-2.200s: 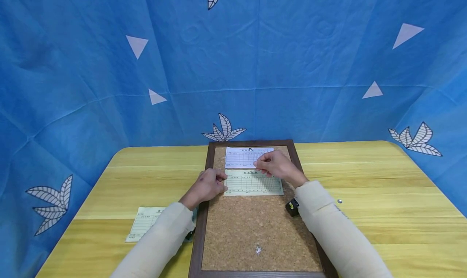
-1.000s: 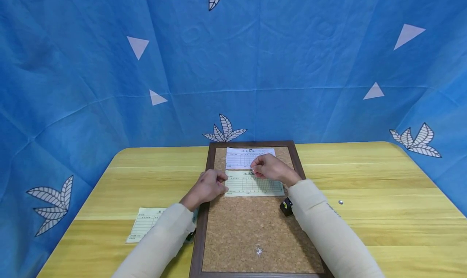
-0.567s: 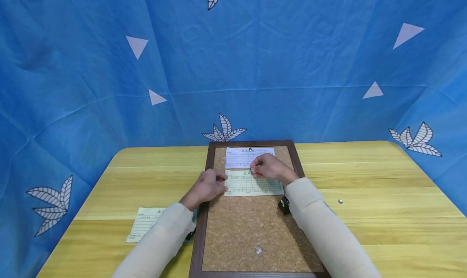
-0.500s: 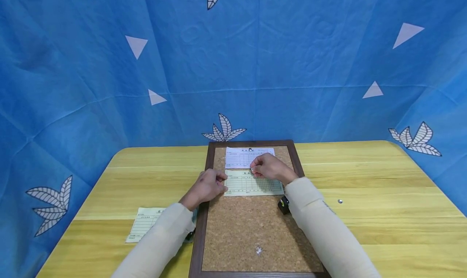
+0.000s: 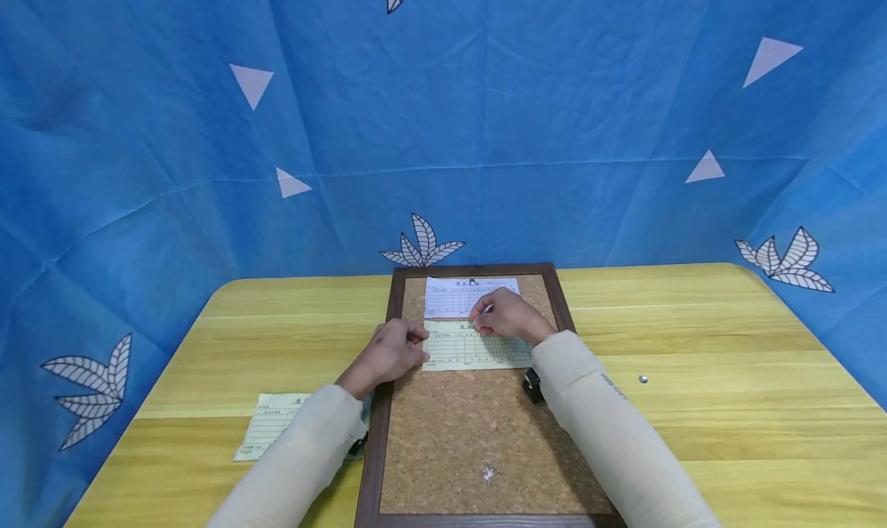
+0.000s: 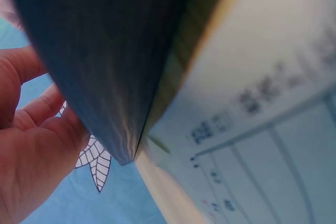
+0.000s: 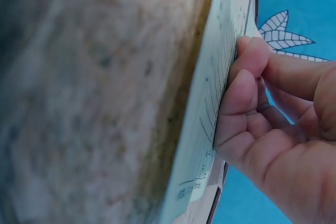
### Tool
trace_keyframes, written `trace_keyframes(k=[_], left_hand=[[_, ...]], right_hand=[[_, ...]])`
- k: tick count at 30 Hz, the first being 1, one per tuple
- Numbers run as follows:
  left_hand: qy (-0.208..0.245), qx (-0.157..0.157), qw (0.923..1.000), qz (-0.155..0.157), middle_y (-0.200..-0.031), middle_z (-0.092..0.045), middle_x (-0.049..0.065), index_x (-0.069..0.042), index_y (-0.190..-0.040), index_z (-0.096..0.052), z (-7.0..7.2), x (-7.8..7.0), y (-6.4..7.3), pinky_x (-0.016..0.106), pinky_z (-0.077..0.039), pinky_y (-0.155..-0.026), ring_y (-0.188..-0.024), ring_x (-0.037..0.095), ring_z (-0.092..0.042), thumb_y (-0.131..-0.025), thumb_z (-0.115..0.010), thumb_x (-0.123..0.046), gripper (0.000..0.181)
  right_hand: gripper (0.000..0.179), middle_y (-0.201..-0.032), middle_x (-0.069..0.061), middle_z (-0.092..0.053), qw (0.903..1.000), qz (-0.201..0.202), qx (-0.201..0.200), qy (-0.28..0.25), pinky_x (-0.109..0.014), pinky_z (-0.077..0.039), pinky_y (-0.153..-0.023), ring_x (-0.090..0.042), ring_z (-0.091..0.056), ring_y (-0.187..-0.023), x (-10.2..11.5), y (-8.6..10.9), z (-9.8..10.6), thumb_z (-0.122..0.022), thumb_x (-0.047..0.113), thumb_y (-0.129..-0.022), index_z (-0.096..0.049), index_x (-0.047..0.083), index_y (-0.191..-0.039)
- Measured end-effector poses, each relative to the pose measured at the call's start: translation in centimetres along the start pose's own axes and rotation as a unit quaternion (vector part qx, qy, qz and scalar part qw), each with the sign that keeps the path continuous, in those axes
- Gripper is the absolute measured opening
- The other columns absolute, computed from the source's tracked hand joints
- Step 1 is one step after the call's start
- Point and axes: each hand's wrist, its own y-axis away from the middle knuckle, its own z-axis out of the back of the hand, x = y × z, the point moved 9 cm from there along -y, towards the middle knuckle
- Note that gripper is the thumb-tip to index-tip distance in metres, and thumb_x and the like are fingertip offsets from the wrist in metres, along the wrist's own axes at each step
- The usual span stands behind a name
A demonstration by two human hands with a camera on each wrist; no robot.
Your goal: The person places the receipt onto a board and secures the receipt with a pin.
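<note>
A framed cork board (image 5: 457,436) lies on the table, with a white printed slip (image 5: 443,297) at its far end, held by a thumbtack (image 5: 473,282). Just below that slip is a pale green printed slip (image 5: 450,351). My left hand (image 5: 388,351) rests its thumb and fingertips at the green slip's left edge, across the brown frame. At the middle of the green slip's top edge, my right hand (image 5: 509,312) pinches a small silver thumbtack (image 5: 474,324) between thumb and forefinger. In the right wrist view the fingertips press against the paper and hide the tack.
Another green slip (image 5: 266,428) lies on the table left of the board, partly under the left sleeve. A loose thumbtack (image 5: 644,379) lies on the table (image 5: 728,420) at right. A small whitish patch (image 5: 488,473) marks the lower cork. A blue curtain (image 5: 589,128) hangs behind.
Over the first second or so my right hand moved slightly left to the middle of the green slip's top edge, and has stayed there since. My left hand keeps its place.
</note>
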Motion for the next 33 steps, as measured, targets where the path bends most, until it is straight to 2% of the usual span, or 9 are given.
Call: trace_keyframes(k=[16,23,33], left_hand=[[-0.002,-0.002,1.0,0.003,-0.105,-0.059,0.006,-0.002,-0.117,-0.069,0.0,0.03,-0.09,0.032,-0.043,-0.072,-0.084,0.019,-0.05,-0.089,-0.072,-0.001,0.028],[-0.002,-0.004,1.0,0.006,-0.1,-0.06,0.005,-0.002,-0.117,-0.069,0.08,0.13,-0.04,0.031,-0.043,-0.07,-0.083,0.018,-0.05,-0.089,-0.073,-0.001,0.028],[0.005,-0.002,1.0,-0.005,-0.099,-0.06,0.005,-0.001,-0.117,-0.069,0.01,0.01,-0.01,0.03,-0.043,-0.069,-0.08,0.017,-0.051,-0.089,-0.072,0.0,0.028]], right_hand=[[0.012,-0.075,-0.007,-0.068,0.9999,-0.012,-0.008,0.0,-0.023,-0.049,-0.059,-0.011,-0.059,-0.064,-0.03,-0.16,-0.04,-0.061,0.003,-0.097,-0.073,-0.001,-0.096],[0.011,-0.07,-0.005,-0.066,0.9999,-0.006,-0.015,0.001,-0.022,-0.044,-0.055,-0.01,-0.056,-0.059,0.03,-0.11,0.1,-0.063,0.003,-0.096,-0.073,-0.001,-0.093],[0.011,-0.065,-0.003,-0.063,0.9998,-0.011,-0.019,0.004,-0.021,-0.042,-0.053,-0.01,-0.053,-0.056,-0.27,-0.28,0.26,-0.064,0.002,-0.094,-0.073,-0.001,-0.091]])
